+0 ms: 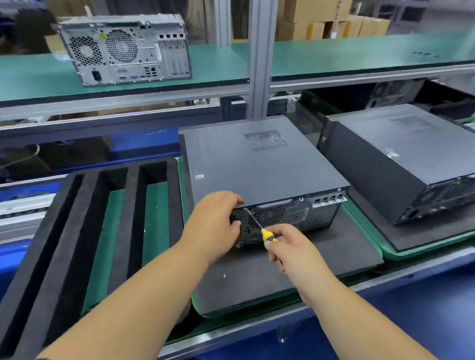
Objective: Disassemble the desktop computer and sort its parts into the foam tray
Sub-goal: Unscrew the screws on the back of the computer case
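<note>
A dark grey desktop computer [257,162] lies flat on a black foam mat [264,272], its rear panel facing me. My left hand [216,223] grips the near left corner of the case, fingers curled over the top edge. My right hand [287,246] holds a yellow-handled screwdriver [267,235], whose tip touches the rear panel's upper left edge beside the fan grille. The black foam tray [76,245], with long empty slots, lies to the left of the computer.
A second dark computer [407,158] lies on its own mat at the right. A silver computer chassis [128,50] stands on the green upper shelf. An aluminium post [261,50] rises behind the case. Cardboard boxes are stacked at the back.
</note>
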Demonstrator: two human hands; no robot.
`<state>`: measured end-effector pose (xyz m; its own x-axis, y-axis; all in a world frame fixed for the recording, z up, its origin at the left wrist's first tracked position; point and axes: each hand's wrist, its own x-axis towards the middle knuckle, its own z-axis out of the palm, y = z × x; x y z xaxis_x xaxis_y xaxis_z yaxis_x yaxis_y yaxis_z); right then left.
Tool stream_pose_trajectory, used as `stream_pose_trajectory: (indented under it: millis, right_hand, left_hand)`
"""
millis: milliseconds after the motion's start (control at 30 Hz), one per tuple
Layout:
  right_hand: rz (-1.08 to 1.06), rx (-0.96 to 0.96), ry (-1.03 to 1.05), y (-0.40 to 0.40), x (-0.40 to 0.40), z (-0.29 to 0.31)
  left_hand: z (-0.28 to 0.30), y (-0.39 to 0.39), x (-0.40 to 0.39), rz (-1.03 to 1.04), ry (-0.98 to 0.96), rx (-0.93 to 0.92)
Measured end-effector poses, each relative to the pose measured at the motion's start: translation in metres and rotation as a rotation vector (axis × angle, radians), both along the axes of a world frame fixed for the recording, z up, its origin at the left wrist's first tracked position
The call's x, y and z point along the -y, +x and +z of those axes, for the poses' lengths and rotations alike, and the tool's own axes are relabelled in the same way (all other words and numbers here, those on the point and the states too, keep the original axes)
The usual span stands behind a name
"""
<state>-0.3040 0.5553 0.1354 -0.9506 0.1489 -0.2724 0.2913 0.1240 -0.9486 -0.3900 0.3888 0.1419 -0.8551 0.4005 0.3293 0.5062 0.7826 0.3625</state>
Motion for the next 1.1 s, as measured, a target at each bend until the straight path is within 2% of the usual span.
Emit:
stream_pose_trajectory:
  millis: [167, 333, 700, 1000, 1067, 1100]
  right_hand:
    - [-0.053, 0.012, -0.007, 0.002, 0.004, -0.003]
    - [-0.089, 0.017, -0.011, 0.004, 0.011, -0.002]
    - [-0.132, 0.008, -0.028, 0.01, 0.023, 0.004]
    - [-0.183, 0.025, -0.023, 0.007, 0.025, 0.001]
    - [-0.214, 0.066, -0.115, 0.005, 0.026, 0.001]
    - [-0.231, 0.102, -0.226, 0.004, 0.027, 0.002]
  left_hand:
    - [-0.009, -0.023, -0.002, -0.118, -0.015, -0.003]
    - [-0.013, -0.036, 0.001, -0.158, 0.071, -0.013]
    - [-0.023, -0.031, 0.0, -0.073, 0.192, -0.007]
    - [-0.024, -0.029, -0.002, -0.043, 0.216, -0.026]
    - [-0.024, -0.028, -0.003, -0.032, 0.214, -0.018]
    - [-0.023, -0.028, -0.003, -0.026, 0.213, -0.012]
